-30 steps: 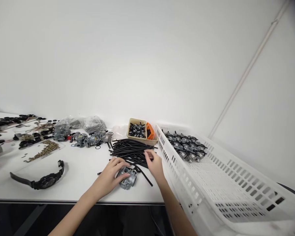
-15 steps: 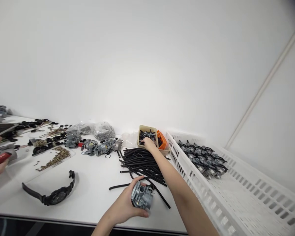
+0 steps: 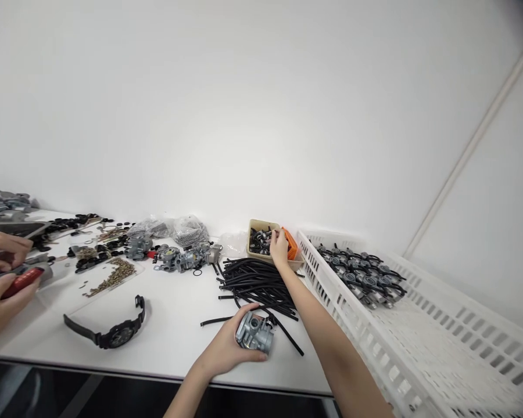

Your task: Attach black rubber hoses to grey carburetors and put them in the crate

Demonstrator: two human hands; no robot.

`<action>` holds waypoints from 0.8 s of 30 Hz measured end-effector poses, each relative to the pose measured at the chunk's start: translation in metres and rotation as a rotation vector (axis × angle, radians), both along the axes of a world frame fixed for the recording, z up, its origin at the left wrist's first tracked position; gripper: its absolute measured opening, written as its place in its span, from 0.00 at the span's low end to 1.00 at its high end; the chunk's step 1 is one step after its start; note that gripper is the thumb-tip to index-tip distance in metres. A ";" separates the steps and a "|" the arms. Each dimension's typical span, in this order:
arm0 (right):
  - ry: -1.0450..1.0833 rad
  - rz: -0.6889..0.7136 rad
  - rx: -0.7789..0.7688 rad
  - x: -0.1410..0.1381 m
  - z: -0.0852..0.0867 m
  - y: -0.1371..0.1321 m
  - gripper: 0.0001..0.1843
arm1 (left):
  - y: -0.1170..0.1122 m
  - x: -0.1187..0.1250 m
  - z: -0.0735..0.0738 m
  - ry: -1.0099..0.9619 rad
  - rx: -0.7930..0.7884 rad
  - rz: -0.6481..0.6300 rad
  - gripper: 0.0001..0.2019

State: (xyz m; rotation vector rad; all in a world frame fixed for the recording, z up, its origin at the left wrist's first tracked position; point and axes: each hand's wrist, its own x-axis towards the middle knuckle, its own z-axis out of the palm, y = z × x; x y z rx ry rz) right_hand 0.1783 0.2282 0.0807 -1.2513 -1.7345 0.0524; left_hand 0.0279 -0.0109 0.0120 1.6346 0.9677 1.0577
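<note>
Two bare hands work at a white table (image 3: 169, 342). The left hand (image 3: 220, 354) curls around a grey metal carburetor (image 3: 255, 332), its fingers wrapped about the body and its thumb on top, right at the near edge of a heap of black rubber tubing (image 3: 257, 284). The right hand (image 3: 279, 247) reaches over the heap to a beige tray (image 3: 257, 224) of black-and-metal fittings (image 3: 259, 241), its fingers (image 3: 275, 233) drawn together at the tray's contents — whether they pinch a piece, I cannot tell. An orange plastic part (image 3: 290, 244) stands just beside the tray. To the right lies a white perforated crate (image 3: 331, 284) holding rows of packed carburetors (image 3: 361, 273). Farther left are more carburetors (image 3: 187, 258), clear bags of small metal parts (image 3: 186, 230), scattered brass fittings (image 3: 112, 277) and a black wristwatch (image 3: 117, 335) — and at the left edge, a co-worker's hands (image 3: 2, 249) close around a red object (image 3: 21, 283).
</note>
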 end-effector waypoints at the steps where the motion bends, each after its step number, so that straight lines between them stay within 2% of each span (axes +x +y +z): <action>1: 0.147 0.023 0.001 0.000 0.000 -0.008 0.21 | 0.000 0.000 0.000 0.028 0.015 0.037 0.37; 3: 0.526 0.131 -0.021 0.000 -0.001 -0.028 0.20 | 0.000 0.001 0.002 0.066 0.043 0.097 0.38; 5: 0.877 0.277 -0.079 0.002 -0.005 -0.056 0.18 | -0.001 0.001 0.004 0.070 0.034 0.103 0.41; 7: 1.054 0.410 -0.167 0.007 -0.013 -0.089 0.17 | -0.002 0.001 0.007 0.044 0.007 0.088 0.43; 9: 1.137 0.524 -0.270 0.012 -0.024 -0.122 0.18 | -0.002 0.000 0.007 0.000 0.029 0.096 0.43; 13: 1.146 0.623 -0.395 0.017 -0.053 -0.175 0.17 | 0.002 -0.001 -0.001 -0.052 0.117 0.205 0.44; 16: 1.092 0.614 -0.391 0.012 -0.070 -0.197 0.15 | 0.003 0.001 -0.005 -0.016 0.147 0.261 0.46; 20: 0.960 0.554 -0.242 0.001 -0.078 -0.210 0.12 | 0.001 0.003 -0.006 0.077 0.226 0.298 0.46; 24: 0.832 0.577 -0.160 -0.002 -0.077 -0.215 0.10 | 0.000 0.002 -0.007 0.135 0.240 0.305 0.45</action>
